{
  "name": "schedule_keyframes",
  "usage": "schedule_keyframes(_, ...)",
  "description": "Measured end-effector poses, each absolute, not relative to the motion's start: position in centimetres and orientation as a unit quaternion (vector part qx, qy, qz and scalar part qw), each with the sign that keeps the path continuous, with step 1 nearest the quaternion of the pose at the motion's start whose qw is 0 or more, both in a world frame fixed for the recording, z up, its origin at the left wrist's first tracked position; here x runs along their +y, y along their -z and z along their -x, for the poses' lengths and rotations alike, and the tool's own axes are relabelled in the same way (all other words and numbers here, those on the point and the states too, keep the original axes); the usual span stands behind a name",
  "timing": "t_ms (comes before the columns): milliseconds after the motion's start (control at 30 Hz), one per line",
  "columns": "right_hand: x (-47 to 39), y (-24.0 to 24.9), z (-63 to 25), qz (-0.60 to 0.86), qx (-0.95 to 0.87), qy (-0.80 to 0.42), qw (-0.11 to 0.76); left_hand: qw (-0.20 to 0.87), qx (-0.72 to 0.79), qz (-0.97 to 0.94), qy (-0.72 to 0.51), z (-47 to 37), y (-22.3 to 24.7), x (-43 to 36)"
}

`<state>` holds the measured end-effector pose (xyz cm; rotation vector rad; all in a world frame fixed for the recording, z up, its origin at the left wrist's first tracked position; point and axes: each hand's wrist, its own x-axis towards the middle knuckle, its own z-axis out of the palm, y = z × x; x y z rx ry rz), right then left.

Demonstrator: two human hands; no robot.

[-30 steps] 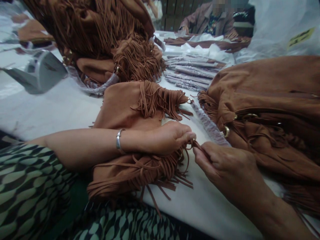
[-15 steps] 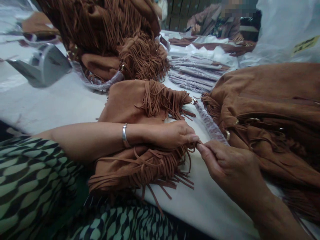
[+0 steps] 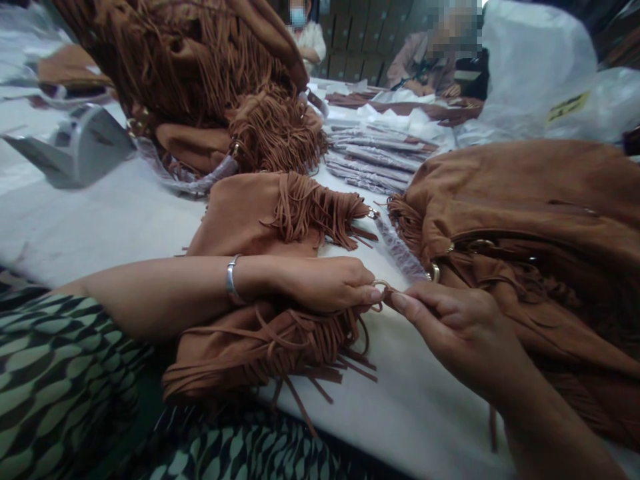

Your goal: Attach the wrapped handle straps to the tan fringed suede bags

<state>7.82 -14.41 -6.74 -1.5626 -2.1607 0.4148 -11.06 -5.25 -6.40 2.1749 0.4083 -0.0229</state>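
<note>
A brown suede bag with fringe (image 3: 245, 210) lies on the table in front of me. My left hand (image 3: 327, 283), with a silver bracelet at its wrist, rests across it. Its thumb and fingers pinch a small gold-toned ring (image 3: 381, 283) at the bag's right end. From the other side, my right hand (image 3: 457, 320) is closed, pinching a short brown strip (image 3: 389, 294) at that ring. Fingers partly cover both. A plastic-wrapped strap (image 3: 400, 247) runs behind my hands, joined by a metal clasp (image 3: 373, 213) to the bag's far corner.
Fringed brown bags (image 3: 200, 67) are piled at the back left, beside a grey tape dispenser (image 3: 83, 147). Another brown bag (image 3: 525, 187) lies at the right. Wrapped straps (image 3: 375, 157) are stacked behind. Two people sit or stand across the white table (image 3: 125, 220).
The ring between my hands now shows more plainly, and the right fingertips have shifted slightly off the left ones. My view has tilted a little, bringing another person into sight.
</note>
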Motion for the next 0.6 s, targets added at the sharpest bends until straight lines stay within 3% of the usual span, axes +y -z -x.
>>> schedule_keyframes(167,-14.7,7.1,-7.8,0.522,-0.811,-0.103,0.245,0.525,0.088,-0.846,0.021,11.1,7.8,-3.8)
schedule_keyframes(400,-14.6,6.5,-7.7,0.533,-0.778,-0.192,0.273,0.608,0.049,-0.792,0.041,11.1,8.5,-3.7)
schedule_keyframes(600,-14.7,7.5,-7.1,0.547,-0.778,-0.028,0.309,0.567,0.103,-0.817,-0.031,10.6,8.7,-4.4)
